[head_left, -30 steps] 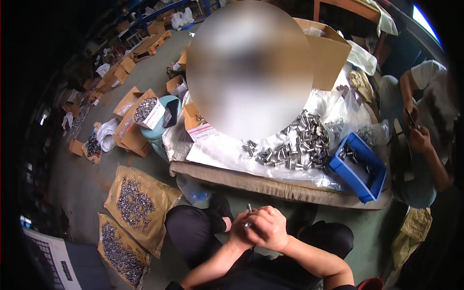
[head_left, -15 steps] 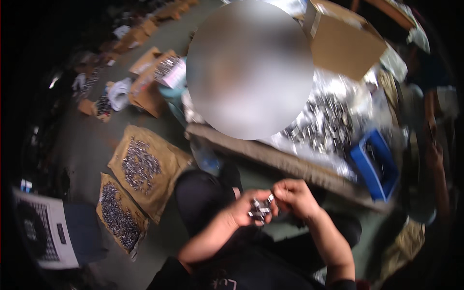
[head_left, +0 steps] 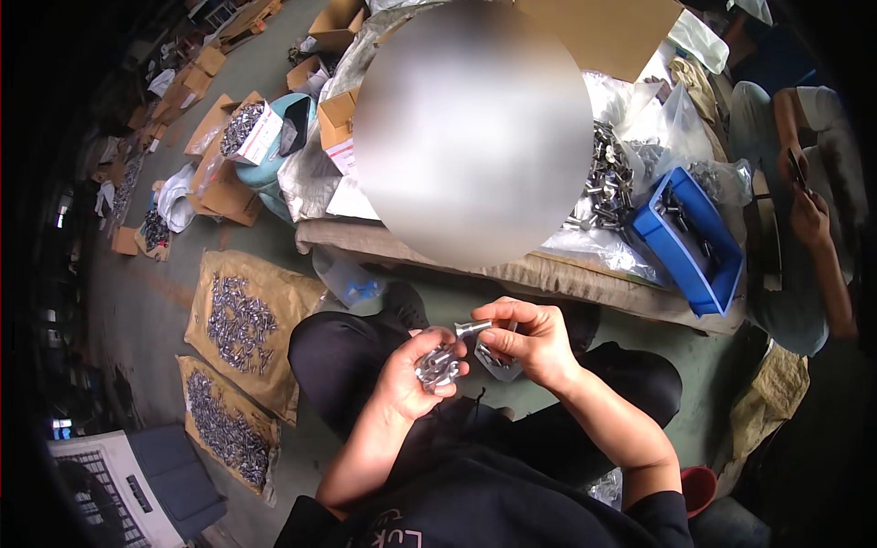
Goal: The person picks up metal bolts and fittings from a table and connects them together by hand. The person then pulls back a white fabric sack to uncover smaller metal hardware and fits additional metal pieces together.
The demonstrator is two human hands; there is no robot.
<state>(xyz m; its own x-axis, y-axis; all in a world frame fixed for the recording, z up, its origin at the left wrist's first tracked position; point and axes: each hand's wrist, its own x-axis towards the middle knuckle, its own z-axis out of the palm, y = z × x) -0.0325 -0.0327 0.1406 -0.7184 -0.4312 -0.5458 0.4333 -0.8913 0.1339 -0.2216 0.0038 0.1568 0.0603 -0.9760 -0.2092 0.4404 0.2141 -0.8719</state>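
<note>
My left hand is cupped, fingers curled around a small heap of shiny metal fittings. Between thumb and fingers, my right hand pinches one bolt-like metal fitting, whose wider end points toward the left hand. Both hands are close together above my crossed legs. Below the right hand, a clear plastic bag with some metal pieces shows in part.
A low, cloth-covered platform ahead bears a metal-parts pile and a tilted blue bin. Brown sheets with small parts lie left, near a fan-like box. Another person's hand holds a dark object at right.
My view has shifted and sharpened. The right hand now holds a fitting up in plain sight, slightly apart from the left hand, which still cups its heap.
</note>
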